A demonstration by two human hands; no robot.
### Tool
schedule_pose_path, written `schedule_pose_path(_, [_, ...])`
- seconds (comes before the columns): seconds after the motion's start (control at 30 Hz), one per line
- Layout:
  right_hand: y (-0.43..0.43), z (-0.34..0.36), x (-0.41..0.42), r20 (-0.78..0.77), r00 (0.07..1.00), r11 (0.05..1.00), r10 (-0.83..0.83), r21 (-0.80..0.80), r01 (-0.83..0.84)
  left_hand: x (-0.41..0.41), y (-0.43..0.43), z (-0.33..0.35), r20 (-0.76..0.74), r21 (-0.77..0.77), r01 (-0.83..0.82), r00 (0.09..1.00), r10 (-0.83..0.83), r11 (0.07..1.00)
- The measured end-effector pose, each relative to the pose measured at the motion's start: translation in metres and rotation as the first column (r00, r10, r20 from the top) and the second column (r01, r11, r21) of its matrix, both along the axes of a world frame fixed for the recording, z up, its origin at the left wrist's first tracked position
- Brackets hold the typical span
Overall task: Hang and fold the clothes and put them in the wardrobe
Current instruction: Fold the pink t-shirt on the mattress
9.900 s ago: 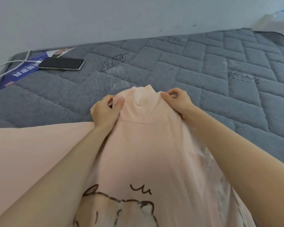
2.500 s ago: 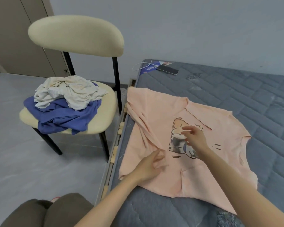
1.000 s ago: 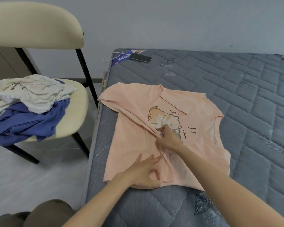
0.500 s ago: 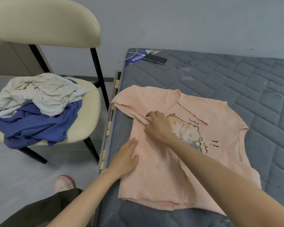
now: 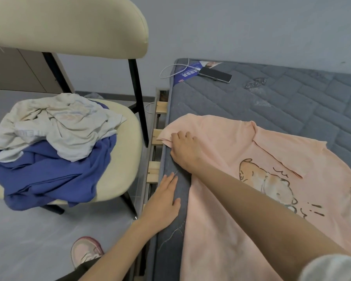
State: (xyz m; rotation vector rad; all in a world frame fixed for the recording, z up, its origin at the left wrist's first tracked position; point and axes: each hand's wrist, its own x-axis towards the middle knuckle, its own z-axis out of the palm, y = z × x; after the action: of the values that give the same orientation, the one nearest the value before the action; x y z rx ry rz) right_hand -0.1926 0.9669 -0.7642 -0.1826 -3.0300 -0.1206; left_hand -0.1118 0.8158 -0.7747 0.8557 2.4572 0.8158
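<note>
Both work: my right grip (image 5: 183, 148) clamps the sleeve (image 5: 166, 137) of the peach shirt (image 5: 221, 134) at the bed's (image 5: 292, 102) left edge for folding; my left grip (image 5: 164, 201) lies flat, bracing

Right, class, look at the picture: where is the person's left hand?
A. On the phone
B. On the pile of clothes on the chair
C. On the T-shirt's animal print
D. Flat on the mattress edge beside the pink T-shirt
D: the left hand lies flat with straight fingers on the edge of the grey mattress, just left of the pink T-shirt.
</note>
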Motion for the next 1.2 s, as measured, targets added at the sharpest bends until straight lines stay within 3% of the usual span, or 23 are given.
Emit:
schedule_pose_path(0.1, [0.004, 0.004, -0.011, 0.041, 0.996, 0.994, 0.078, 0.07, -0.081, -0.011, 0.002, -0.001, 0.028, -0.004, 0.001, 1.0, -0.001, 1.0])
schedule_pose_path(0.17, [0.009, 0.01, -0.012, 0.06, 0.993, 0.994, 0.105, 0.017, -0.106, -0.014, 0.005, 0.0, 0.038, -0.014, -0.003, 0.999, 0.004, 1.0])
schedule_pose_path(0.3, [0.042, 0.033, -0.007, -0.239, 0.961, 0.934, -0.142, -0.354, 0.05, -0.02, 0.018, 0.006, 0.023, -0.026, -0.029, 0.999, 0.03, 0.999])
schedule_pose_path(0.4, [0.088, 0.057, 0.005, -0.21, 0.879, 0.748, -0.427, -0.629, 0.213, -0.027, 0.041, 0.015, -0.013, -0.003, -0.023, 1.0, 0.023, 1.0])
schedule_pose_path(0.53, [0.156, 0.073, 0.024, -0.1, 0.726, 0.515, -0.681, -0.77, 0.377, -0.038, 0.087, 0.024, -0.093, -0.045, 0.057, 0.994, -0.061, 0.997])
schedule_pose_path(0.63, [0.191, 0.068, 0.036, 0.003, 0.634, 0.345, -0.773, -0.838, 0.424, -0.042, 0.118, 0.021, -0.164, -0.187, 0.151, 0.969, -0.183, 0.971])
schedule_pose_path(0.8, [0.214, 0.056, 0.037, 0.122, 0.585, 0.131, -0.802, -0.919, 0.372, -0.048, 0.145, 0.006, -0.21, -0.377, 0.176, 0.94, -0.269, 0.91])
schedule_pose_path(1.03, [0.234, -0.005, 0.045, 0.223, 0.532, 0.097, -0.816, -0.856, 0.508, -0.049, 0.146, -0.014, -0.16, -0.33, 0.156, 0.963, -0.218, 0.931])
schedule_pose_path(1.2, [0.214, 0.006, 0.053, 0.299, 0.596, 0.114, -0.745, -0.824, 0.556, -0.053, 0.145, 0.008, -0.002, -0.233, 0.155, 0.987, -0.159, 0.96])
